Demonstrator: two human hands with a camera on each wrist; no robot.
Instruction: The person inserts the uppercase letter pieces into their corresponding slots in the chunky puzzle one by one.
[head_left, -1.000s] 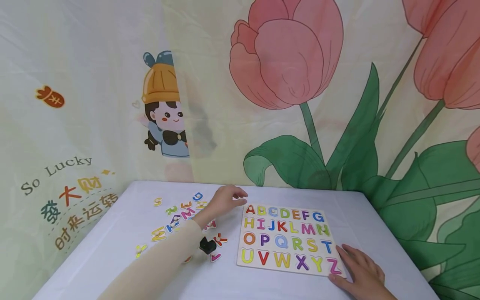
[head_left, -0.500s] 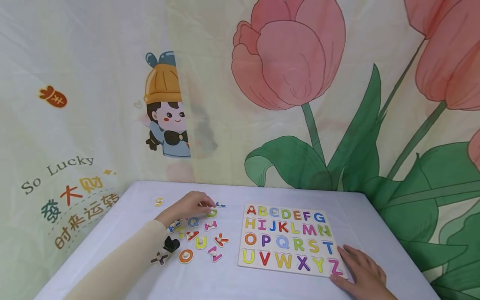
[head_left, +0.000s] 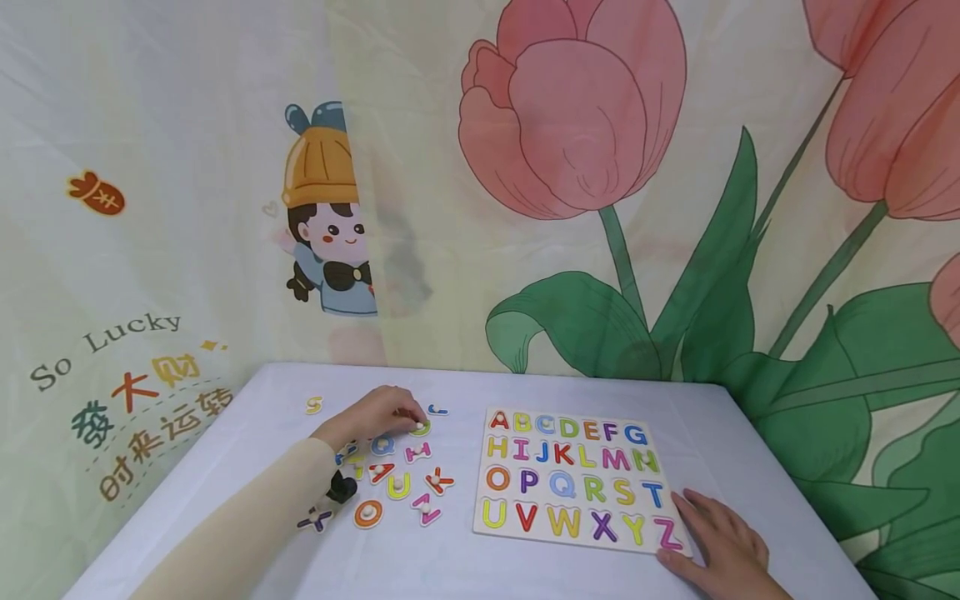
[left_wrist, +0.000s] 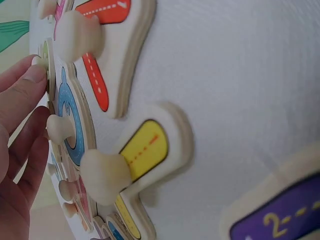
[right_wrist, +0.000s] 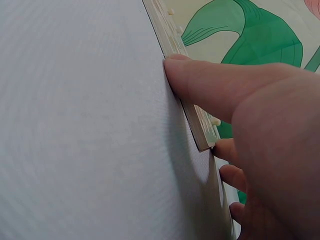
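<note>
My left hand (head_left: 384, 412) reaches into the loose letter pieces on the left of the table. Its thumb and a finger pinch the knob of a green letter piece (left_wrist: 49, 75), seemingly a D, mostly hidden by the hand in the head view. A blue Q piece (left_wrist: 75, 127) lies just under the other fingers. At the lower right corner of the alphabet board (head_left: 507, 497), my right hand (head_left: 722, 535) rests with its thumb along the front edge and its fingers by the right edge. Knobs show on the board's A, B and C.
Several knobbed letters lie around the left hand, among them an orange O (head_left: 368, 514), a red K (head_left: 439, 481), a yellow U (head_left: 399, 486) and a purple X (head_left: 315, 520). A blue J (head_left: 438, 409) and a yellow S (head_left: 313, 405) lie farther back.
My left hand has moved from beside the board's top left corner back to the loose pieces and now pinches the green piece's knob. The right hand has stayed at the board.
</note>
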